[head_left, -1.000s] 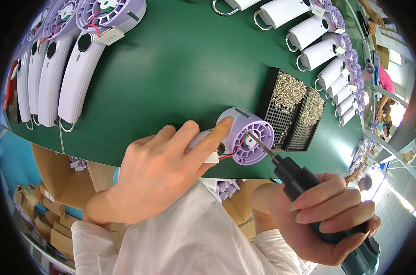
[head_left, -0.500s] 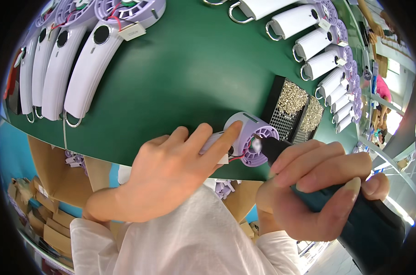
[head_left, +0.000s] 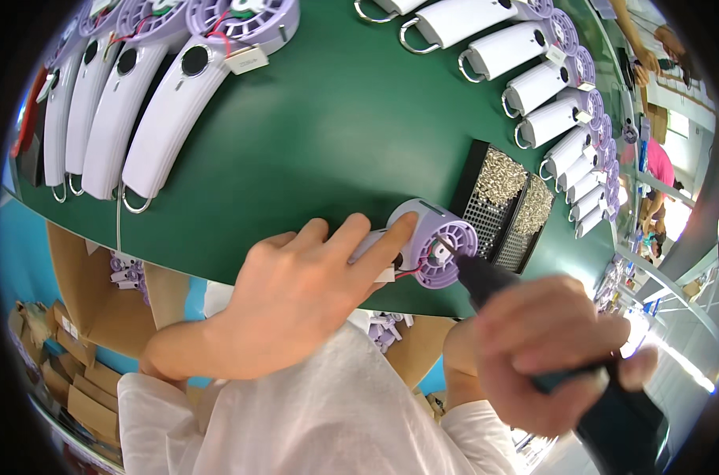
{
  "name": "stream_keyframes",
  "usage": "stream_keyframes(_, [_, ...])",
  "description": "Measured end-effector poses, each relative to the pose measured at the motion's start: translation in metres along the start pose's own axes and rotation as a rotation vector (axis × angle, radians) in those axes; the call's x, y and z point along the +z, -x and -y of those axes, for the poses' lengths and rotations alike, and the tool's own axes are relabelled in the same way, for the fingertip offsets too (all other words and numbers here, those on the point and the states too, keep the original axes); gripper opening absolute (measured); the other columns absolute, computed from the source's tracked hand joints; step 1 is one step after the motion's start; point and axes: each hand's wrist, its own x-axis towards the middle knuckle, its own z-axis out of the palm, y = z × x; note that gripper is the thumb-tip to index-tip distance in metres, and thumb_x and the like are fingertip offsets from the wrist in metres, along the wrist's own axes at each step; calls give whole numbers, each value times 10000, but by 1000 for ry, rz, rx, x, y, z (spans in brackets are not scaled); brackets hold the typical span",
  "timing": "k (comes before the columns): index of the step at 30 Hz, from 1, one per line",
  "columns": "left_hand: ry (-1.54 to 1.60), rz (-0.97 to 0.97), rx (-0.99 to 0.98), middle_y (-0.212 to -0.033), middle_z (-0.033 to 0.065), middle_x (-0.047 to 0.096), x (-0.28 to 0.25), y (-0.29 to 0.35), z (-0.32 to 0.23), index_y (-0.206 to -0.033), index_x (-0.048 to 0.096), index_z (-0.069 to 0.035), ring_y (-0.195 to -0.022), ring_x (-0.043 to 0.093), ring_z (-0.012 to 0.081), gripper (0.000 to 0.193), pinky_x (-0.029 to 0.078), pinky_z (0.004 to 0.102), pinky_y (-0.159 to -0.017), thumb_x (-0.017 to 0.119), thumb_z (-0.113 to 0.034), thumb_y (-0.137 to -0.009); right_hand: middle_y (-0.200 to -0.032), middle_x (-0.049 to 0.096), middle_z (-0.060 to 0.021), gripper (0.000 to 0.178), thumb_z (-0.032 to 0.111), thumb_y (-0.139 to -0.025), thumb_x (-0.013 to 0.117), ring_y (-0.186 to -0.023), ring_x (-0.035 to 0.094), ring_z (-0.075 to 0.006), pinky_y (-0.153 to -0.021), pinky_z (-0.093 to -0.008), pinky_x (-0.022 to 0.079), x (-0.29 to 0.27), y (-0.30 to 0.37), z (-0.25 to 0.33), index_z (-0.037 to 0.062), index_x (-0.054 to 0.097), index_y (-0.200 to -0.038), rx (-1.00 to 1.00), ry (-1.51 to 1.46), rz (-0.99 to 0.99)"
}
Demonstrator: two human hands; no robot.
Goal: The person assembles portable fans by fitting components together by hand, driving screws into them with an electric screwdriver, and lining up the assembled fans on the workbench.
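Observation:
My left hand (head_left: pixel 300 293) is closed over the handle of a small handheld fan (head_left: pixel 432 212) at the table's near edge, its index finger along the purple head. The fan's round vented head faces right, with red and black wires and a white tag beside it; most of the handle is hidden under my palm. In my right hand (head_left: pixel 545 348), slightly blurred, is a dark electric screwdriver (head_left: pixel 486 279). Its thin bit points into the fan head's middle; whether it touches a screw I cannot tell.
Beside the fan stands a black two-part tray (head_left: pixel 492 229) of small metal screws. White-and-purple fans (head_left: pixel 169 134) lie in a row at the left, and several more (head_left: pixel 549 123) line the right. Cardboard boxes (head_left: pixel 114 313) sit below the table edge. Another person (head_left: pixel 660 166) is at far right.
The screwdriver and my right hand have drawn slightly back and down from the fan head, showing more of the bit. My left hand stays on the fan. The view has shifted slightly.

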Motion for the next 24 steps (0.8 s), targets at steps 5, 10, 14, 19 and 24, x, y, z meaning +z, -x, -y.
stream_keyframes(5, [-3,28,17,-752,1,417,-3,-4,-2,-1297,507,-184,-543,464,121,708,434,237,-452,731,-218,-626,-599,386,-52,243,216,-940,368,-367,377,-171,-305,-314,368,-50,10,27,15,441,-1055,-145,-4,-412])
stream_keyframes(10, [12,11,-34,-749,-1,456,-3,-13,-6,-1251,565,-280,-588,513,148,659,453,284,-483,742,-206,-621,-633,375,-46,156,134,-843,456,-398,335,-124,-356,-251,312,-92,26,12,51,445,-976,60,298,-721])
stream_keyframes(14, [50,13,-51,-779,17,500,1,-16,-10,-1226,591,-235,-603,516,162,648,444,298,-500,759,-170,-604,-596,365,-37,147,124,-841,464,-371,320,-121,-345,-263,321,-110,37,4,67,436,-973,78,364,-775])
stream_keyframes(19, [69,12,-93,-776,32,520,2,-16,-13,-1215,599,-156,-590,509,173,668,420,300,-499,775,-129,-570,-568,371,-34,133,113,-843,474,-363,326,-120,-351,-260,328,-137,48,-3,76,429,-963,99,395,-807])
stream_keyframes(24, [73,11,-77,-800,44,556,3,-17,-14,-1208,595,-114,-611,538,180,666,434,297,-513,778,-108,-568,-570,369,-31,124,114,-841,473,-365,322,-120,-353,-261,328,-149,51,-3,83,429,-953,114,387,-833])
